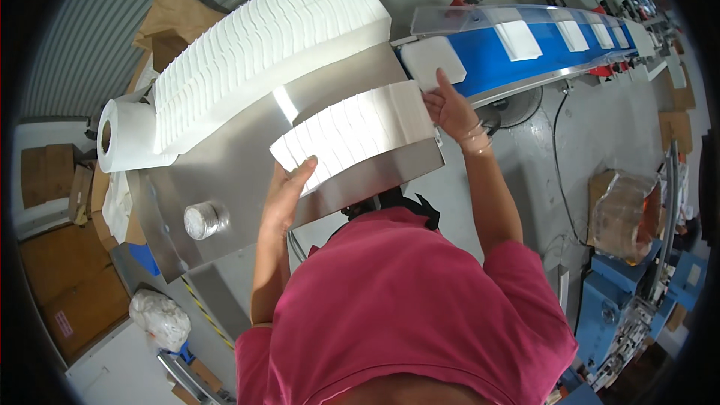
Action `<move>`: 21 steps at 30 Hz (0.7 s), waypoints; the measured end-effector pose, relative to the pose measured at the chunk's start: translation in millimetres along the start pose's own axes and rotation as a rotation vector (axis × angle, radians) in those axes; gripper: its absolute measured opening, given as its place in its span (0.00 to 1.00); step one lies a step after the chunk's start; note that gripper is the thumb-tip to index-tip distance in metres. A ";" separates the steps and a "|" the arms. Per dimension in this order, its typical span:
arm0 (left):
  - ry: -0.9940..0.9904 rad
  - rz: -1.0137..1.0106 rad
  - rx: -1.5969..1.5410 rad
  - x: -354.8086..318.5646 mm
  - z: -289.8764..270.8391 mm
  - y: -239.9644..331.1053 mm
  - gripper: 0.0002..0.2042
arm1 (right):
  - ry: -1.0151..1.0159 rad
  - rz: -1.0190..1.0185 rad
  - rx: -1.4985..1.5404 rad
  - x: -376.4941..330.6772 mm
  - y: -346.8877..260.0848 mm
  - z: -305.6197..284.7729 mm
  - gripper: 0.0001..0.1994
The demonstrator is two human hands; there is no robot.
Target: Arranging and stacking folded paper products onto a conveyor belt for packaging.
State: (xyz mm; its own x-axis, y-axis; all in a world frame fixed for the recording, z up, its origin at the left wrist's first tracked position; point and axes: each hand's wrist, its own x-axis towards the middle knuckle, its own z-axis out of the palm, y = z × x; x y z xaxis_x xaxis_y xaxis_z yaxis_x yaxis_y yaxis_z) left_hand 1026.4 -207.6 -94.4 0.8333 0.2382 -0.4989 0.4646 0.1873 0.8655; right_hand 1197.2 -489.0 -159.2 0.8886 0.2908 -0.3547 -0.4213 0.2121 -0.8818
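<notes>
A short row of folded white paper tissues (360,127) stands on edge near the front of a steel table (247,180). My left hand (289,193) is closed on its left end, thumb on the near upper edge. At the row's right end is my right hand (452,110), its thumb stretched away from the fingers. The fingertips are partly hidden by the row's end face. Just beyond that thumb, a flat white stack (433,62) lies at the start of a blue conveyor belt (480,56). I cannot tell whether the thumb touches it.
A longer row of white tissues (277,37) curves along the table's far side. A paper roll (120,135) and a roll of clear tape (202,221) are on the left. More white stacks (517,40) sit spaced along the belt. Blue machinery (607,307) stands at right.
</notes>
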 end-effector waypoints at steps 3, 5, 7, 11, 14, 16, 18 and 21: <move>-0.004 0.001 0.002 2.8 6.0 -0.9 0.37 | -0.080 -0.187 -0.477 -6.7 3.8 7.5 0.27; -0.007 0.001 0.002 1.2 7.1 -0.2 0.38 | 0.003 -0.039 -0.638 -27.1 -24.2 43.5 0.26; -0.019 -0.002 0.013 4.9 8.1 -0.6 0.38 | 0.020 -0.014 -0.588 -23.0 -21.9 40.9 0.25; -0.014 -0.029 0.026 8.0 8.6 -2.7 0.40 | 0.109 -0.045 -0.536 -14.9 -9.6 29.1 0.20; 0.004 -0.024 0.030 4.6 5.0 -4.2 0.40 | 0.087 -0.191 -1.168 -28.4 -22.6 39.1 0.14; 0.001 -0.023 0.031 3.3 5.2 -2.7 0.40 | 0.028 -0.291 -1.044 -15.8 -5.1 20.3 0.13; -0.017 -0.024 0.033 3.8 9.4 -0.6 0.40 | -0.068 -0.474 -0.792 3.7 21.0 -17.3 0.12; -0.020 -0.006 0.021 3.3 17.4 1.7 0.39 | -0.014 -0.497 -0.925 13.2 16.9 -30.3 0.13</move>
State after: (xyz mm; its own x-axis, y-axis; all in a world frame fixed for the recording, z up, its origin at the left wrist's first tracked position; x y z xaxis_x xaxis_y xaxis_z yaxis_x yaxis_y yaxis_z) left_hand 1035.2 -223.1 -93.7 0.8363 0.2177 -0.5031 0.4756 0.1683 0.8634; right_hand 1207.3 -509.9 -188.2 0.9189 0.3786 0.1110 0.2985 -0.4832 -0.8231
